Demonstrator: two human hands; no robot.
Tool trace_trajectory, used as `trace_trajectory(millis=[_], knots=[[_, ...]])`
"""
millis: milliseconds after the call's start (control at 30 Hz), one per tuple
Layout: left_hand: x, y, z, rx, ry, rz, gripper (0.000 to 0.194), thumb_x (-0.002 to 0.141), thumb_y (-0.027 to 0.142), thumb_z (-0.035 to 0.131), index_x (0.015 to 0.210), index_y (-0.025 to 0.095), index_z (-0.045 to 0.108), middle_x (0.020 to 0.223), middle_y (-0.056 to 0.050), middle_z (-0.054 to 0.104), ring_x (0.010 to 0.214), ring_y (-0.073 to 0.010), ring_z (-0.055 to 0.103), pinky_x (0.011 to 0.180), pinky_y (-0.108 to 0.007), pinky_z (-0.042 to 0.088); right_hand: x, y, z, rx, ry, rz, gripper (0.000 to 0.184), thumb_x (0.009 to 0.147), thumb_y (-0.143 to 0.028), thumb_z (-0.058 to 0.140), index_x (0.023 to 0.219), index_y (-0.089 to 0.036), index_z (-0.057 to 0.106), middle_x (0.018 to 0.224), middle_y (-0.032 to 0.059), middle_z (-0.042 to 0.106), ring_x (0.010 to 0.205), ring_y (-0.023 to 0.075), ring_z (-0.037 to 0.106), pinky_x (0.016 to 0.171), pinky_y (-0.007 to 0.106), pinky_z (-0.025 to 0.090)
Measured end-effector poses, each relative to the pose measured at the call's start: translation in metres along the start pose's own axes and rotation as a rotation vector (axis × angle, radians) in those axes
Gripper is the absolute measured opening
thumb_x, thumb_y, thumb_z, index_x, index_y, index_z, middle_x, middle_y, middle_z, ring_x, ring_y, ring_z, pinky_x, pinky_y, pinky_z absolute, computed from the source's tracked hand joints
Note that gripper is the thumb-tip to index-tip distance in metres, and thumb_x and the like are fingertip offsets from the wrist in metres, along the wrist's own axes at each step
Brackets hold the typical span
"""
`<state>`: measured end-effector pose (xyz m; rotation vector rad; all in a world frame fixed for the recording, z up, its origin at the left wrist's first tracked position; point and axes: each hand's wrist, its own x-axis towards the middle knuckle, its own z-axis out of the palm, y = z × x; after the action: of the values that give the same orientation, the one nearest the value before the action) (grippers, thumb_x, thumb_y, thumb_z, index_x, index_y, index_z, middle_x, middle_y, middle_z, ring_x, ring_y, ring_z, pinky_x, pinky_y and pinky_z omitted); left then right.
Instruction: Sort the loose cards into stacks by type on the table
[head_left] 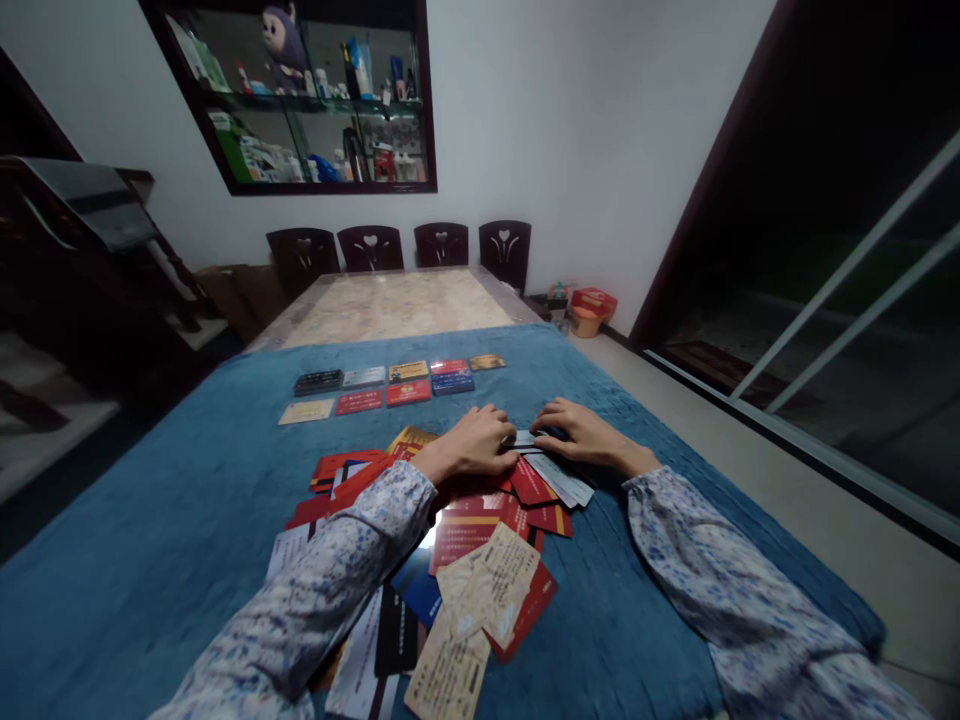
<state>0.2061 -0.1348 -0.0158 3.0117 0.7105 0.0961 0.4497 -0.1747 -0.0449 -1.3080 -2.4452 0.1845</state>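
Side by side over a loose heap of cards, my left hand (472,440) and my right hand (589,435) grip a small stack of pale cards (523,438) from its two ends. The fingers of both hands are curled in and partly hide the stack. Several more pale cards (562,482) lie fanned out just below it, beside a red card (531,482). Nearer to me the heap spreads under my left sleeve, with beige patterned cards (491,580), a blue card (420,585) and a black card (396,630).
Beyond my hands, sorted cards lie in two rows: a black stack (318,382), a silver stack (364,376), red stacks (409,392) and a gold card (487,361) among them. A blue cloth (187,500) covers the near table. Dark chairs (442,245) stand at the far end.
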Motion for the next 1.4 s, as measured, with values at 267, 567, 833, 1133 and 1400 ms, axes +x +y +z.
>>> trace_trajectory(millis=[267,567,833,1133,1400], knots=[[0.002,-0.003,0.0,0.01,-0.001,0.045,0.026,0.096,0.032,0.054,0.088,0.018,0.075,0.098,-0.01,0.07,0.097,-0.0243,0.059,0.085,-0.037,0.045,-0.002,0.0,-0.004,0.029,-0.05,-0.002,0.038,0.099,-0.05,0.06,0.112,-0.02,0.078,0.106,0.0125,0.072,0.102,0.0265,0.06,0.091,0.041,0.048],[0.006,-0.017,0.009,-0.169,0.15,0.078,0.025,0.096,0.023,0.054,0.088,0.018,0.077,0.088,-0.006,0.073,0.088,-0.0198,0.063,0.089,-0.034,0.048,0.0,0.0,-0.007,0.038,-0.038,-0.018,0.032,0.103,-0.042,0.054,0.109,-0.021,0.078,0.102,0.0115,0.074,0.099,0.0255,0.062,0.091,0.041,0.048],[0.011,-0.027,0.018,-0.242,0.271,0.002,0.029,0.101,0.023,0.052,0.085,0.017,0.075,0.089,-0.009,0.075,0.087,-0.0205,0.065,0.085,-0.032,0.048,0.003,0.003,-0.001,-0.002,0.104,-0.008,0.037,0.106,-0.036,0.045,0.098,-0.02,0.077,0.092,0.0097,0.076,0.088,0.0223,0.063,0.085,0.037,0.049],[0.011,-0.031,0.027,-0.242,0.3,-0.081,0.025,0.096,0.017,0.051,0.094,0.017,0.075,0.094,-0.011,0.074,0.086,-0.0205,0.064,0.082,-0.031,0.049,0.004,0.012,0.01,-0.067,0.163,0.037,0.023,0.098,-0.021,0.055,0.11,-0.017,0.075,0.098,0.0125,0.075,0.091,0.0224,0.066,0.081,0.031,0.049],[0.014,-0.034,0.033,-0.259,0.319,-0.104,0.021,0.093,0.015,0.055,0.101,0.017,0.075,0.096,-0.01,0.074,0.088,-0.0215,0.065,0.084,-0.032,0.051,0.004,0.008,0.013,-0.1,0.173,0.077,0.024,0.096,-0.018,0.056,0.113,-0.018,0.073,0.098,0.0111,0.074,0.09,0.0221,0.066,0.081,0.031,0.048]])
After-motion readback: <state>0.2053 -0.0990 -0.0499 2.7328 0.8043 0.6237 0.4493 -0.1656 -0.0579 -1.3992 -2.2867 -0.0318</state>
